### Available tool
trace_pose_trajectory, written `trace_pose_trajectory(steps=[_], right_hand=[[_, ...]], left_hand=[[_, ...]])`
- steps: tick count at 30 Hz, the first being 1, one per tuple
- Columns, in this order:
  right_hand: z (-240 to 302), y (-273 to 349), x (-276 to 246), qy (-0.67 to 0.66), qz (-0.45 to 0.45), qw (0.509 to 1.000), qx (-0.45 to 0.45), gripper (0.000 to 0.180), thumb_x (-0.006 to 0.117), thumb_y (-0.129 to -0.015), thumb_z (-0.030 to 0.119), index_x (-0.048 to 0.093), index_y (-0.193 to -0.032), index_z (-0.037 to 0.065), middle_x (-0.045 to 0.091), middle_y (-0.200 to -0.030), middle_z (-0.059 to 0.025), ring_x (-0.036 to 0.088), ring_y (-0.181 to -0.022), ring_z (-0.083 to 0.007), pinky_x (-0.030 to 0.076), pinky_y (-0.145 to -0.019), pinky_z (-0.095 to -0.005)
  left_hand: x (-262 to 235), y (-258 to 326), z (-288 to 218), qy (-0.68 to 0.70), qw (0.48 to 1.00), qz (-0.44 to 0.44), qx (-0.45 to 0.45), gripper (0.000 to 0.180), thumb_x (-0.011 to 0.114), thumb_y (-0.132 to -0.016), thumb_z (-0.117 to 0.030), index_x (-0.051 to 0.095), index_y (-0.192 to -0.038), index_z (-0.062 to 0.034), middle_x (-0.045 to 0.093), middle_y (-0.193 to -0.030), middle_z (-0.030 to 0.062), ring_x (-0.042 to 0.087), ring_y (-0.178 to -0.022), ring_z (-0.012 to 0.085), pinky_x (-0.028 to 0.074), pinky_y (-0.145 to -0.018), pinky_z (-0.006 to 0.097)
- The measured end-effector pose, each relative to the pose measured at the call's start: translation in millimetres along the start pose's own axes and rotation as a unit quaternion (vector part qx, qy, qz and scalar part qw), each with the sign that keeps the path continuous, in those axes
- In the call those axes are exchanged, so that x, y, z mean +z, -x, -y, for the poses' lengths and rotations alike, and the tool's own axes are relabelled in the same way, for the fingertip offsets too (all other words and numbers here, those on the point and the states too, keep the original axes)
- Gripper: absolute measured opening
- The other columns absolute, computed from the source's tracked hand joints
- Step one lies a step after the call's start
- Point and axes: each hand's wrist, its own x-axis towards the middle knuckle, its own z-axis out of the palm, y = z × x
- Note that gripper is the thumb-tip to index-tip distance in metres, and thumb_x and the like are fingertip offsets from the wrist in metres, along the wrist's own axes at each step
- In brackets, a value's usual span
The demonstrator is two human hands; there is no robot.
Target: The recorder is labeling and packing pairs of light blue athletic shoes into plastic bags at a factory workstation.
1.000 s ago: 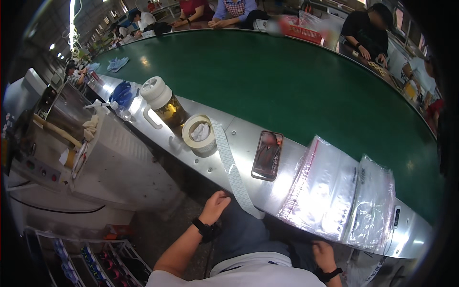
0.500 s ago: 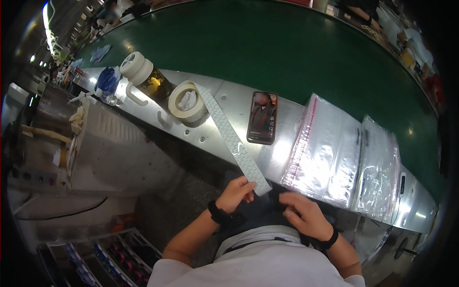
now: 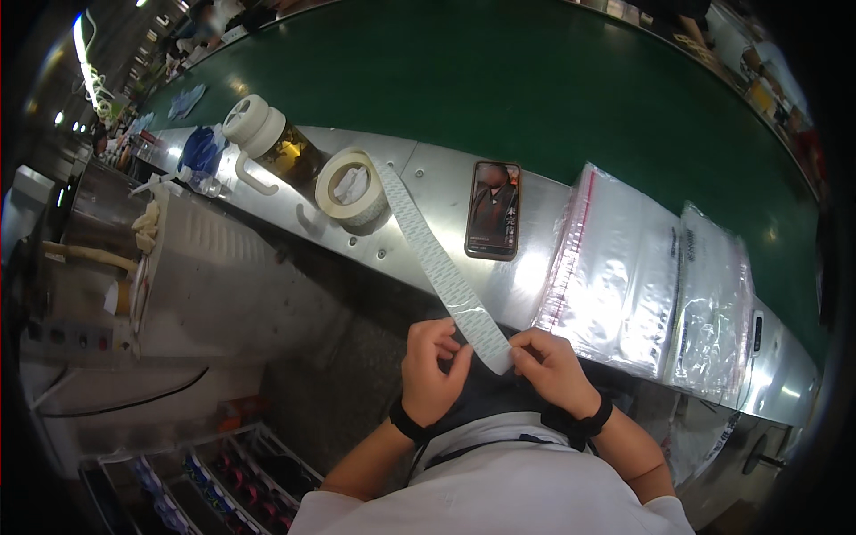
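From a roll of white tape or labels (image 3: pixel 361 217) on the metal ledge, a long pale patterned strip (image 3: pixel 432 260) runs down toward me, past the ledge's front edge. My right hand (image 3: pixel 559 373) pinches the free end of this strip between thumb and fingers. Beside the strip, on its left, my left hand (image 3: pixel 432 373) has its fingers bent, with a gap between thumb and forefinger and nothing visible in them. White crumpled material fills part of the roll's core.
On the metal ledge (image 3: pixel 428 187) stand a white-lidded drink bottle (image 3: pixel 294 153) and a phone (image 3: pixel 492 209) with its screen lit. Stacks of clear plastic bags (image 3: pixel 615 276) lie to the right. Behind runs a green belt-like surface (image 3: pixel 535 89). A grey machine (image 3: pixel 214 276) stands at left.
My right hand has moved to the strip's end and taken hold of it. My left hand has let go of the strip and shifted slightly left.
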Motion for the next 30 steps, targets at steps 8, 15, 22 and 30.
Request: trace_pose_trajectory(steps=[8, 15, 22, 30], right_hand=[[1.5, -21.1, 13.4, -0.071, 0.024, 0.997, -0.004, 0.011, 0.059, -0.086, 0.010, 0.061, -0.087, -0.001, 0.059, -0.073, -0.0045, 0.055, -0.063, -0.0087, 0.044, -0.059, -0.0230], [4.5, -20.8, 16.3, -0.026, -0.005, 1.000, 0.015, 0.015, 0.061, -0.085, 0.014, 0.060, -0.082, 0.000, 0.058, -0.070, -0.0056, 0.053, -0.061, -0.0102, 0.043, -0.056, -0.0248], [-9.4, 14.1, -23.3, 0.110, -0.027, 0.993, -0.032, 0.009, 0.060, -0.083, 0.012, 0.060, -0.082, 0.002, 0.058, -0.073, -0.0087, 0.056, -0.061, -0.0192, 0.044, -0.057, -0.0288], [-19.4, -17.6, -67.5, 0.424, -0.386, 0.809, -0.126, 0.034, 0.073, -0.067, 0.014, 0.053, -0.092, 0.002, 0.052, -0.106, -0.0162, 0.047, -0.103, -0.0342, 0.039, -0.085, -0.0412]], left_hand=[[10.6, -4.5, 0.1, 0.095, 0.984, 0.150, 0.026, 0.016, 0.060, -0.084, 0.000, 0.059, -0.099, 0.0025, 0.056, -0.099, 0.0094, 0.059, -0.085, 0.0138, 0.050, -0.074, 0.025], [-3.3, -16.9, 6.6, 0.210, 0.962, 0.153, -0.084, 0.008, 0.057, -0.087, -0.001, 0.062, -0.091, 0.0039, 0.058, -0.086, 0.0052, 0.055, -0.079, 0.0081, 0.044, -0.070, 0.020], [-38.7, -56.2, -4.1, 0.044, 0.993, 0.099, 0.047, 0.006, 0.057, -0.082, 0.002, 0.063, -0.084, 0.0031, 0.060, -0.087, 0.0085, 0.057, -0.065, 0.0110, 0.047, -0.057, 0.022], [36.0, -66.0, -35.0, -0.195, 0.792, 0.419, 0.398, 0.062, 0.065, -0.080, -0.030, 0.043, -0.127, 0.0016, 0.044, -0.132, 0.0182, 0.041, -0.122, 0.0331, 0.036, -0.098, 0.041]])
